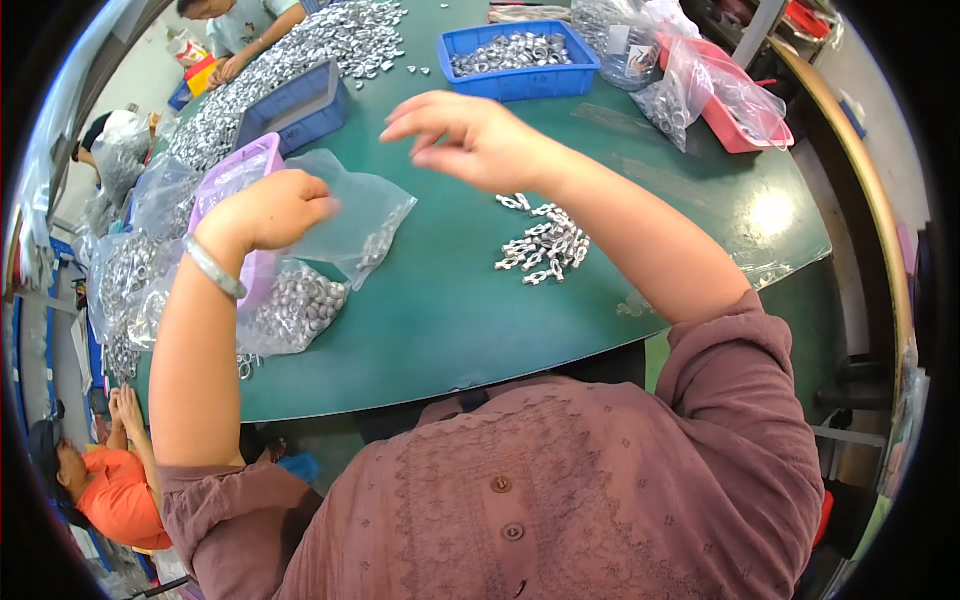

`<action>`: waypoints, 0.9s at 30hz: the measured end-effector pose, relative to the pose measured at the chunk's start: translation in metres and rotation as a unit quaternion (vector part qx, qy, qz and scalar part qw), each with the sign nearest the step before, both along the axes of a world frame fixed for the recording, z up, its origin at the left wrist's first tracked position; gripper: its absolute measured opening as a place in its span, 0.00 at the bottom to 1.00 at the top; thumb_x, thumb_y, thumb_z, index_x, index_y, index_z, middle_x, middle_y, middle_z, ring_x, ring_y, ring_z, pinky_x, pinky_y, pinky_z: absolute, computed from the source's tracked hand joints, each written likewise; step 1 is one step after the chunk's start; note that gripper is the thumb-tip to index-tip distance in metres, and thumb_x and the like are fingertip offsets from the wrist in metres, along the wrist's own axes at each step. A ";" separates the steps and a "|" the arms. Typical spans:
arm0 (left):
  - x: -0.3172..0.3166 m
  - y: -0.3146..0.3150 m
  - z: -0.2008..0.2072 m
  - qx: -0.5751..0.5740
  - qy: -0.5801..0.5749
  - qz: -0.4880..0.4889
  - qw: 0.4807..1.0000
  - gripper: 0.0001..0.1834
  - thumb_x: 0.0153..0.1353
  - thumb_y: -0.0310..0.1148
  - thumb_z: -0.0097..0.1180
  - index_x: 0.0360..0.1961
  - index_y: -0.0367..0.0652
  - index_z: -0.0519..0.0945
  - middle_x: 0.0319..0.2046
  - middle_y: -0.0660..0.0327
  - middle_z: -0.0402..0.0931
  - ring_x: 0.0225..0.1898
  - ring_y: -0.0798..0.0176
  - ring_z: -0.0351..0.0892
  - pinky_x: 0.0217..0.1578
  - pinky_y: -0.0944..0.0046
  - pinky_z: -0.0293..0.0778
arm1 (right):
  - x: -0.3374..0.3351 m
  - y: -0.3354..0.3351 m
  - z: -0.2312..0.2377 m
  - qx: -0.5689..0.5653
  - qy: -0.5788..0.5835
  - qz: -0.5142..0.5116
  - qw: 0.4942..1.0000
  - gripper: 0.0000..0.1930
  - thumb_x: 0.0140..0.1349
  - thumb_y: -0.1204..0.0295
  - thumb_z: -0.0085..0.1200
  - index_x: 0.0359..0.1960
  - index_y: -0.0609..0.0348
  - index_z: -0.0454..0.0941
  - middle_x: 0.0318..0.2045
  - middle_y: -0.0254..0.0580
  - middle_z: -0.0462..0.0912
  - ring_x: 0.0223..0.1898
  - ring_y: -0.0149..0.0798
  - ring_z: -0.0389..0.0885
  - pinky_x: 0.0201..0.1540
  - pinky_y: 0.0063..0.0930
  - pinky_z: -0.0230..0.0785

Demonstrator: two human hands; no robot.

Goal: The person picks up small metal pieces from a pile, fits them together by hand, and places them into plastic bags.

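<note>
Over the purple basket (262, 275), my left hand (275, 212) is closed, its fingertips pressed together and slightly blurred; what they hold, if anything, cannot be made out. A clear plastic bag (345, 215) with a few small metal parts in its corner lies beside it. Under that wrist is a second clear bag (298, 305), full of rounded silvery parts. My right hand (470, 140) hovers above the middle of the green table (420, 330), fingers stretched out and thumb apart, with nothing visible in it. A small heap of silvery metal clips (545, 245) lies below my right forearm.
A blue bin (520, 85) of metal parts stands at the back, near a red bin (735, 120) with plastic bags. Another blue bin (292, 112) sits by a large spread of loose parts (330, 45). Co-workers sit at far left and lower left.
</note>
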State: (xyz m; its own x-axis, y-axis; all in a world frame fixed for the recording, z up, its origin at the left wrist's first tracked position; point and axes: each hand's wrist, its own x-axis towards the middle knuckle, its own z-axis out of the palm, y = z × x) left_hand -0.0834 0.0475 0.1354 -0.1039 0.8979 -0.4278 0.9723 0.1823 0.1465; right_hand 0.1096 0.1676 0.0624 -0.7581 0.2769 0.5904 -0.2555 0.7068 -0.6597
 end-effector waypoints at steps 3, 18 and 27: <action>-0.004 -0.006 0.000 0.093 -0.002 -0.004 0.996 0.16 0.57 0.37 0.45 0.33 0.33 0.75 0.19 0.58 0.74 0.21 0.66 0.73 0.25 0.66 0.69 | 0.029 0.034 -0.015 0.167 -0.256 -0.214 0.928 0.12 0.49 0.65 0.55 0.33 0.58 0.77 0.34 0.47 0.77 0.35 0.46 0.77 0.38 0.36 0.71; 0.094 -0.033 -0.121 0.231 -0.539 0.228 0.777 0.11 0.56 0.29 0.52 0.40 0.36 0.74 0.27 0.65 0.73 0.27 0.73 0.71 0.26 0.75 0.68 | 0.051 -0.003 -0.070 -0.007 -0.301 -0.192 0.934 0.08 0.47 0.71 0.51 0.24 0.63 0.75 0.27 0.49 0.77 0.28 0.49 0.76 0.34 0.38 0.68; 0.099 -0.020 -0.150 0.073 -0.797 0.299 0.520 0.10 0.61 0.33 0.46 0.37 0.37 0.74 0.30 0.62 0.75 0.30 0.69 0.76 0.32 0.72 0.73 | 0.054 -0.056 -0.068 -0.126 -0.095 -0.120 0.980 0.06 0.52 0.73 0.53 0.31 0.62 0.75 0.26 0.37 0.76 0.25 0.31 0.73 0.28 0.23 0.66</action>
State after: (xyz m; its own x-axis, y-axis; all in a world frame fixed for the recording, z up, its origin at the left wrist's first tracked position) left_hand 0.0158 0.0271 -0.0145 -0.0009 0.9438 -0.3306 -0.6298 0.2562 0.7333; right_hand 0.1641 0.1118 -0.0053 -0.7434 0.5794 0.3341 0.0431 0.5400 -0.8405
